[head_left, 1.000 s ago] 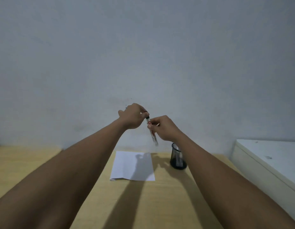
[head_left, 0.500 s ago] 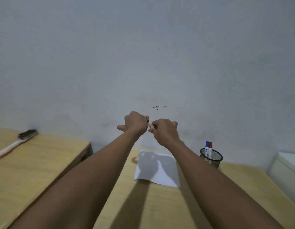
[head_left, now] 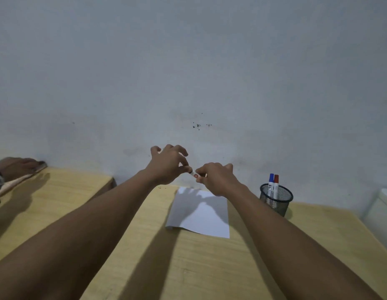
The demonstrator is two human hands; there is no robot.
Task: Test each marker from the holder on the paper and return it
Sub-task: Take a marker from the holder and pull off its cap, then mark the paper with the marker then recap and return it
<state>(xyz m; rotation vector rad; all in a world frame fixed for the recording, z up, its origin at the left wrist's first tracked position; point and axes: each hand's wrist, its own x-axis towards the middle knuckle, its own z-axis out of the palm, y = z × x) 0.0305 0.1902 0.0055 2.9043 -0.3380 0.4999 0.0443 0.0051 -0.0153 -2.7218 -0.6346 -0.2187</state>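
Both of my hands meet in the air above the far edge of the white paper (head_left: pixel 201 213). My right hand (head_left: pixel 216 178) grips a white marker (head_left: pixel 192 173), of which only a short piece shows between the hands. My left hand (head_left: pixel 168 164) pinches the marker's end with thumb and forefinger; the cap is hidden by the fingers. To the right of the paper stands a black mesh holder (head_left: pixel 276 201) with a blue-capped marker (head_left: pixel 271 185) and a red-capped marker (head_left: pixel 276 185) upright in it.
The paper and holder rest on a light wooden table (head_left: pixel 210 267) against a pale wall. A second wooden table (head_left: pixel 58 191) stands to the left, where another person's hand (head_left: pixel 17 167) lies on a brush. A white cabinet edge (head_left: pixel 383 204) shows at far right.
The view has swung left and down, so paper and holder sit further right and lower. My hands have dropped closer to the paper. Another person's hand now rests on the brush at left.
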